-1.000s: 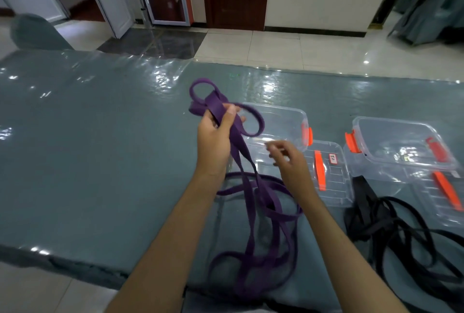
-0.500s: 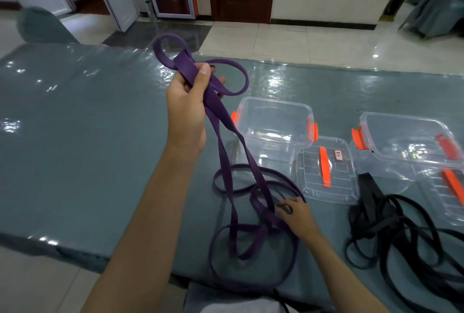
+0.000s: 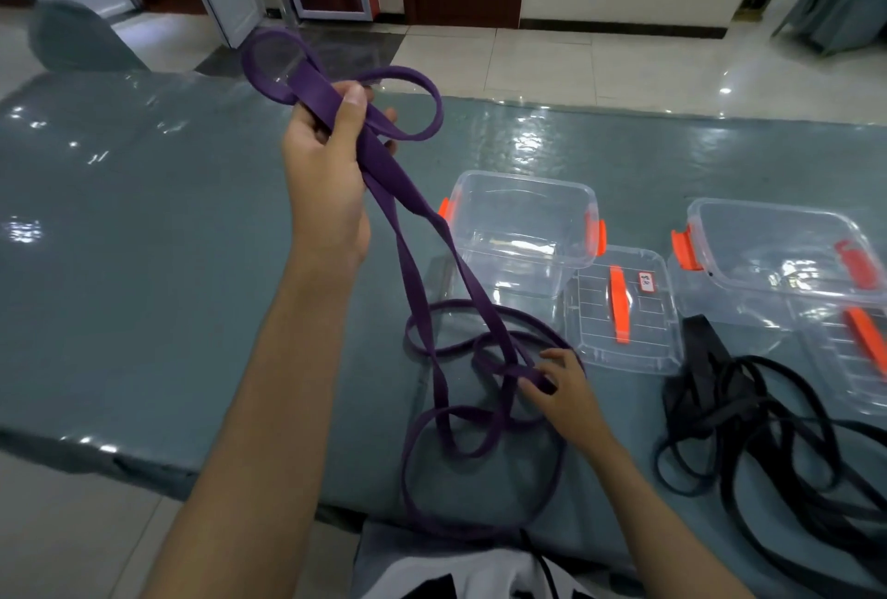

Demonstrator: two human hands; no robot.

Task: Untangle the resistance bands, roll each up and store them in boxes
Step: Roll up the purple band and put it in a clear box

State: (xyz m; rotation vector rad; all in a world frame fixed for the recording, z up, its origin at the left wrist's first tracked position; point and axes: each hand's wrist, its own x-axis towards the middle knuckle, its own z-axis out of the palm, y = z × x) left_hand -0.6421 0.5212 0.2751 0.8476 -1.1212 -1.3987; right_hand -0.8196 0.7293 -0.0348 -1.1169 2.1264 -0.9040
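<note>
My left hand (image 3: 329,176) is raised above the table and grips the looped top of a purple resistance band (image 3: 417,243), thumb pressed over the strap. The band hangs down into tangled loops on the table. My right hand (image 3: 561,387) is low on the table and pinches a purple strand where the loops cross. A tangled black band (image 3: 749,435) lies at the right. Two clear plastic boxes with orange clips stand open: one (image 3: 528,224) in the middle, one (image 3: 787,248) at the right.
A clear lid with an orange handle (image 3: 624,310) lies in front of the middle box, a second lid (image 3: 859,353) by the right one. The table (image 3: 144,238) has a grey-green glossy cover; its near edge runs just past the purple loops. Tiled floor lies beyond.
My left hand lifted the purple band's top up and to the left, then held there. My right hand dropped from mid-air to the table and took hold of a lower strand.
</note>
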